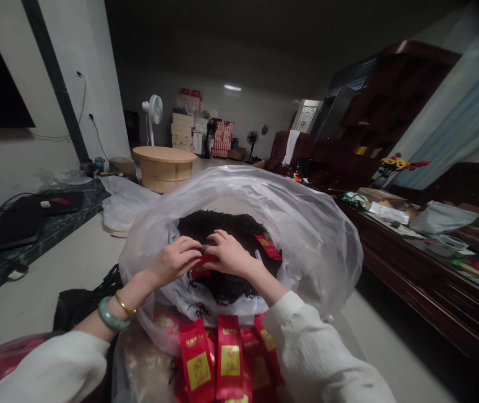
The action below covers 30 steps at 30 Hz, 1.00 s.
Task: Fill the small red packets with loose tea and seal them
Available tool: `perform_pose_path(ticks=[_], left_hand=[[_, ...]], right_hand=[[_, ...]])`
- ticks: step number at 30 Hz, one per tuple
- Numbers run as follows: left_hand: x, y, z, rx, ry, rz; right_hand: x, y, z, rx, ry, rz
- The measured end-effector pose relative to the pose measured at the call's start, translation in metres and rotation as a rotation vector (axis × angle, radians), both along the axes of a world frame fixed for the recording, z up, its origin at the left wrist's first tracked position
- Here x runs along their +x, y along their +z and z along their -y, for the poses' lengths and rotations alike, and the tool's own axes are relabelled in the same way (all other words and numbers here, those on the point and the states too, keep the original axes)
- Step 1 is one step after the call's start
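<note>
Both hands are over a large clear plastic bag filled with dark, dry, wiry leaves that look like tea. My left hand, with a jade bangle and a gold bangle on the wrist, pinches the top of a small red packet. My right hand meets it fingertip to fingertip at the packet's upper edge. Fingers cover most of that packet. Another red packet lies on the leaves at the right, near a thin pale stick. Several red packets with yellow labels are heaped nearest me.
A dark wooden table cluttered with bags and papers runs along the right. On the left is a low dark marble ledge. Farther back are a round wooden table, a white fan and stacked boxes.
</note>
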<state>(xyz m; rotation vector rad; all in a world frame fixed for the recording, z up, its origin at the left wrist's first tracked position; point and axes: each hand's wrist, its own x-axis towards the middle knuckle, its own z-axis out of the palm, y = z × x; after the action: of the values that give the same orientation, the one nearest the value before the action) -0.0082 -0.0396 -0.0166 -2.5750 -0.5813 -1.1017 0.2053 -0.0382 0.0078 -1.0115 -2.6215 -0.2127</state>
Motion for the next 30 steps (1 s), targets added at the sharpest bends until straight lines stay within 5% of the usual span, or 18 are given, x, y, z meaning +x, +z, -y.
perform_pose_path(ticks=[15,21,26,30], left_hand=[[-0.001,0.005,0.002,0.082,0.016,-0.042],[-0.008,0.000,-0.005,-0.046,-0.037,-0.063],[-0.008,-0.002,-0.009,-0.101,-0.034,-0.057],[-0.006,0.005,-0.006,-0.149,-0.065,-0.053]], right_hand=[[0.002,0.002,0.001,-0.102,0.025,-0.085],[0.028,-0.002,-0.012,-0.295,-0.034,-0.454],[0.038,-0.031,-0.016,-0.430,-0.163,-0.130],[0.024,-0.043,-0.010,-0.366,-0.216,0.012]])
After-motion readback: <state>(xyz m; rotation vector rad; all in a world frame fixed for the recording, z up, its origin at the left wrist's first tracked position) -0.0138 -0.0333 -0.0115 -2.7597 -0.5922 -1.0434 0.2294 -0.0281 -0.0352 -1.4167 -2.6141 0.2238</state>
